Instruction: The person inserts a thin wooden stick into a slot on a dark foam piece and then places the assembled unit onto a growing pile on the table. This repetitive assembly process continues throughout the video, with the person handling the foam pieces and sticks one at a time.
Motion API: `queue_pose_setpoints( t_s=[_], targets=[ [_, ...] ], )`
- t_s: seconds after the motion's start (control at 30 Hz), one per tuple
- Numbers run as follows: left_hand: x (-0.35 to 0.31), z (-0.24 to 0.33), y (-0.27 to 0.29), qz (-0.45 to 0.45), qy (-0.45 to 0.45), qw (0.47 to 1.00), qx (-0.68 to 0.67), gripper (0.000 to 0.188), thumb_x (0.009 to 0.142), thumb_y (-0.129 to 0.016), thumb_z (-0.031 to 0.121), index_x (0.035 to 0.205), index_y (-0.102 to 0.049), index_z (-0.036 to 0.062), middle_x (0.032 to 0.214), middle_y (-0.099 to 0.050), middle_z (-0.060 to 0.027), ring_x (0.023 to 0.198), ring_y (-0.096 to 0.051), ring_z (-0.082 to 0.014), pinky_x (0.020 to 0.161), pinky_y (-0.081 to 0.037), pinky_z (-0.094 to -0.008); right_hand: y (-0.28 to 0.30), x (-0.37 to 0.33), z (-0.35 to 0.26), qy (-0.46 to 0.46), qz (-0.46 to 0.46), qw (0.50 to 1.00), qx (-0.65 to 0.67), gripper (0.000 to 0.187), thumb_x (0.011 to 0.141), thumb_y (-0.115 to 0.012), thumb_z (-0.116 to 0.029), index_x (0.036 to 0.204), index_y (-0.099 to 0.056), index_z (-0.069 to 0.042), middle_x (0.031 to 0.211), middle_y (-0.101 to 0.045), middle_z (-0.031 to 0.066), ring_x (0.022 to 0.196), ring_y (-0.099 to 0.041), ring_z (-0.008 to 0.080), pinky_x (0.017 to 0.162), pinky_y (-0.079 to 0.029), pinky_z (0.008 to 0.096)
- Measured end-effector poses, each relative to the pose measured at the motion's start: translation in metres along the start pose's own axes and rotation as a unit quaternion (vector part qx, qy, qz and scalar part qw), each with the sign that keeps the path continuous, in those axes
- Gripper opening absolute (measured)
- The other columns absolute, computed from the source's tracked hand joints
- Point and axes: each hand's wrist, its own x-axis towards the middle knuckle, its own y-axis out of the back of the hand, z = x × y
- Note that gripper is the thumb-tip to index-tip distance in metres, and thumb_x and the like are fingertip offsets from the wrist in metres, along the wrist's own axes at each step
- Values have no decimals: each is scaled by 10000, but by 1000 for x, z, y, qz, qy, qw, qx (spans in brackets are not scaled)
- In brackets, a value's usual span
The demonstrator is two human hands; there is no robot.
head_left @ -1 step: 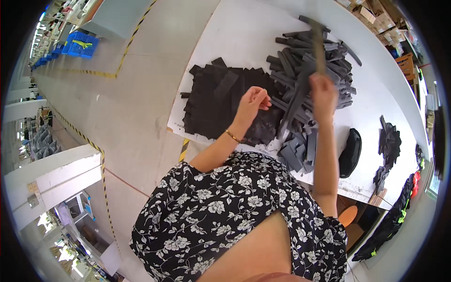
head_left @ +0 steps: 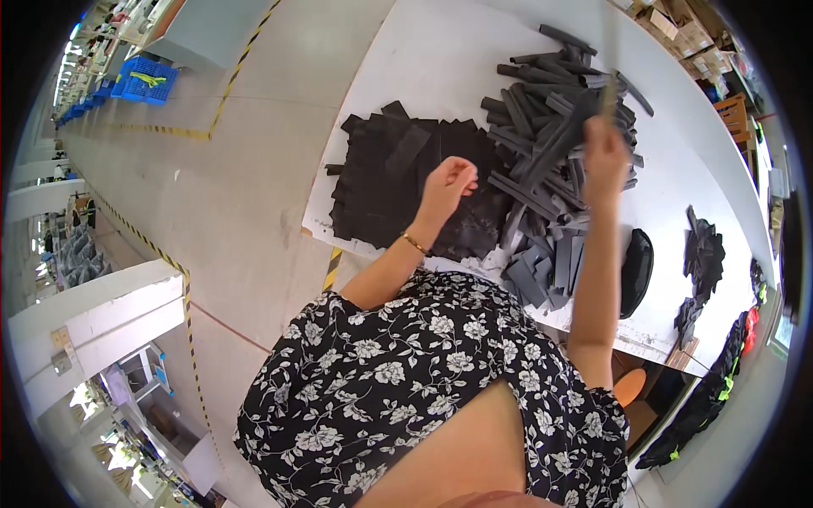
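My right hand (head_left: 607, 161) is closed round a long, thin yellowish stick (head_left: 611, 85) pointing away from me, smeared by motion. A dark grey fabric strip (head_left: 559, 144) slants down from beside that hand across a heap of rolled dark grey fabric tubes (head_left: 535, 110); whether the fingers grip it too, I cannot tell. My left hand (head_left: 450, 186), with a bracelet at the wrist, hovers over a wide layered pile of flat black fabric pieces (head_left: 373, 186). Its fingers are curled together, and what they hold, if anything, is hidden.
The white table (head_left: 423, 59) carries shorter grey strips (head_left: 542, 271) near me, a shiny black curved object (head_left: 637, 273) and a smaller dark fabric pile (head_left: 703, 254) to the right. A blue basket (head_left: 146, 80) stands far left. Boxes (head_left: 686, 38) are stacked far right.
My right hand and the stick have moved right and slightly away from me, the dark strip shifting with them. My left hand has drifted slightly left, its fingers more curled.
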Motion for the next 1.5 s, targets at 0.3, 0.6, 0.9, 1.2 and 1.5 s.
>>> queue_pose_setpoints(
  t_s=[0.3,0.6,0.9,1.2,1.5],
  targets=[
    [-20,-58,37,-101,-246,793,548,181,704,-773,129,836,-656,90,787,-599,-35,811,-593,-231,728,-494,-364,19,-20,81,93,-106,989,-53,265,988,-521,-208,1158,-618,-29,701,-586,25,654,-539,98,624,-431,248],
    [1,-51,62,-127,-100,878,450,135,703,-790,150,797,-712,91,811,-630,-30,835,-570,-227,766,-473,-346,56,-90,120,95,-348,920,-152,185,889,-621,-143,1003,-685,-12,761,-647,152,639,-607,258,618,-456,344],
    [9,-23,61,-127,-110,902,398,122,752,-768,155,861,-747,105,857,-653,-27,837,-567,-217,786,-467,-327,78,-86,105,95,-370,903,-198,190,872,-628,-164,981,-694,-24,759,-645,175,659,-602,331,619,-454,376],
    [-11,9,-16,-215,-323,824,412,90,725,-759,165,798,-730,122,894,-655,-11,986,-559,-233,876,-434,-368,3,-97,101,102,-392,906,-120,305,895,-587,-119,1187,-612,-36,720,-630,107,624,-561,204,615,-448,311],
    [-25,31,6,18,121,904,-410,308,900,-687,208,1121,-593,14,1012,-626,-107,880,-644,-250,835,-540,-396,-53,-126,119,-53,-438,884,153,274,910,-535,-48,1170,-606,2,722,-522,-34,650,-433,42,563,-368,221]
  ],
)
